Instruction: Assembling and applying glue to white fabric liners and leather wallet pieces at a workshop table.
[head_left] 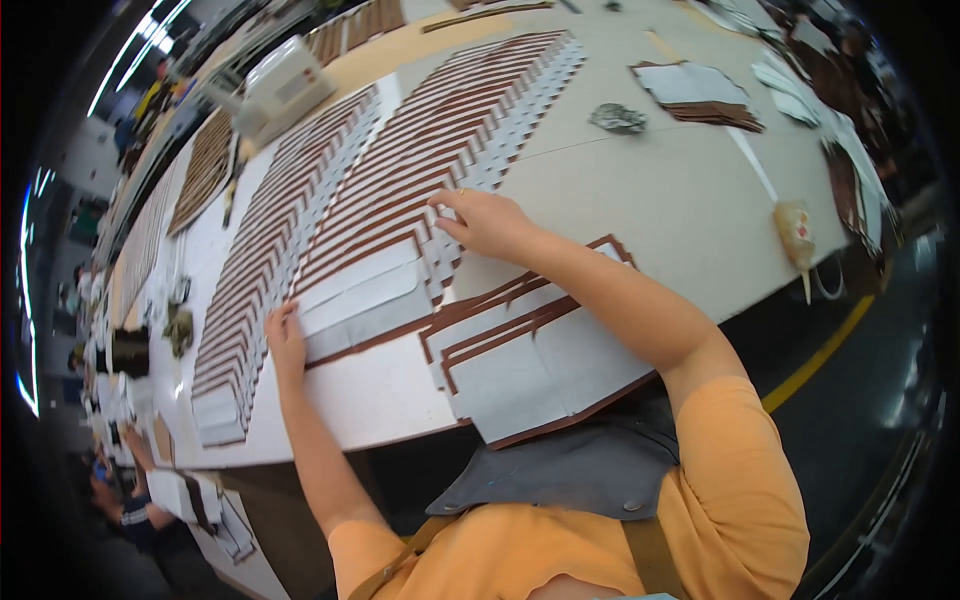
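Observation:
A long row of overlapping panels [360,290], pale grey-white with brown edges, runs away from me across the table. At the left edge of its nearest panel is my left hand [287,342], fingertips against the edge and nothing visibly gripped. Over the right edge of the row, farther up, my right hand [487,222] hovers with bent fingers, thumb and forefinger apart. A stack of similar brown-edged panels [540,375] lies before me at the table's front edge, under my right forearm. My right palm is hidden.
A second overlapping row [265,240] stretches along the left. Behind it stands a pale box-shaped machine [285,90]. To the right are a small panel stack [695,92], a crumpled grey piece [618,118] and a yellowish bottle with a nozzle [793,232]. Another person works at far left.

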